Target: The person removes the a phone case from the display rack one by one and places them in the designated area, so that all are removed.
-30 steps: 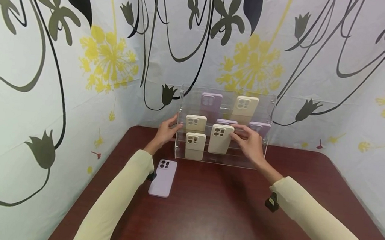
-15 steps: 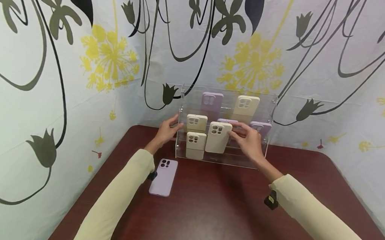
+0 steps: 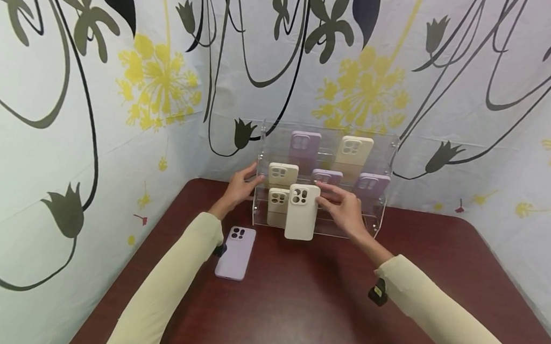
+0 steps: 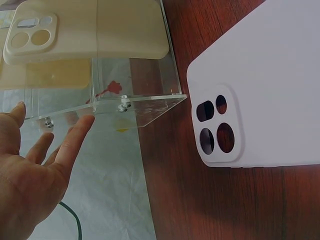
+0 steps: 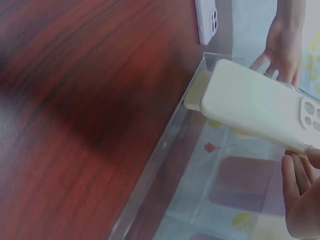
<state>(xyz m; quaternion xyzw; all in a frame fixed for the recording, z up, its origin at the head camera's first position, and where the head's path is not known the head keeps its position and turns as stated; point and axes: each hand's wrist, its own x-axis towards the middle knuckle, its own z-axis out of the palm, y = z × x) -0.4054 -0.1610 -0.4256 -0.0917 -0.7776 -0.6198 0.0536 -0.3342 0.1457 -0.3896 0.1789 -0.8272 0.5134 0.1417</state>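
Note:
My right hand [image 3: 345,209] pinches a cream phone case [image 3: 301,217] by its side near the camera cutouts. The case stands upright in front of the clear acrylic rack [image 3: 321,231] and partly covers another cream case [image 3: 276,207] on the bottom tier. In the right wrist view the held case [image 5: 255,102] slants across the rack's tiers, thumb on its edge. My left hand [image 3: 238,189] touches the rack's left side panel; in the left wrist view its fingers [image 4: 75,142] extend toward that panel. A lilac phone case [image 3: 236,255] lies on the table beside my left wrist.
Higher on the rack sit a cream case [image 3: 282,173], lilac cases [image 3: 371,184] and a second cream case [image 3: 355,148] at the top. The dark red wooden table [image 3: 284,313] reaches back to a patterned cloth wall [image 3: 232,98].
My right hand has drawn the cream case left and forward, from the rack's lower middle to overlapping the bottom-left case. The left hand has stayed at the rack's side.

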